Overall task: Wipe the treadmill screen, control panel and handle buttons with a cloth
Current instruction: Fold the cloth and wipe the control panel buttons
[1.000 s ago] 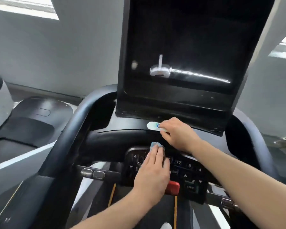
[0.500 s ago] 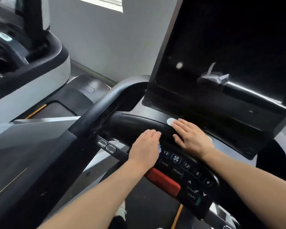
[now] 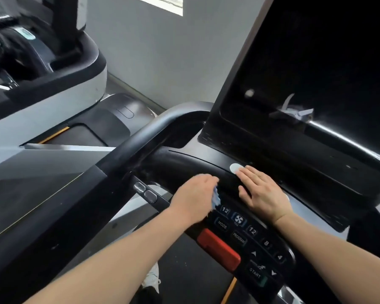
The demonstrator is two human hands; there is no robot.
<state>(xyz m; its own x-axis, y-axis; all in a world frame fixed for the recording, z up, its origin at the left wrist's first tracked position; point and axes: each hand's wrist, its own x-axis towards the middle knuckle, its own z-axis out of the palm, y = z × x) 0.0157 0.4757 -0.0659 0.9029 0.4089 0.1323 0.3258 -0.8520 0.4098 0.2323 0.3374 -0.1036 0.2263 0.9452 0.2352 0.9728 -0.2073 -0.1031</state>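
Head view: control panel (image 3: 246, 235) keys read MODE, PROGRAM, START.

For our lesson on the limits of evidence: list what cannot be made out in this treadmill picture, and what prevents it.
Head view only:
- Cloth: mostly hidden under the left hand; size and shape unknown.
- Control panel: its left edge is covered by that hand.
- White tag: partly covered by the right hand; any print unreadable.
- Screen: cut off by the top and right edges.

Single head-worn view, angled forward and down, close over the control panel (image 3: 246, 229), screen (image 3: 316, 73) filling upper right.
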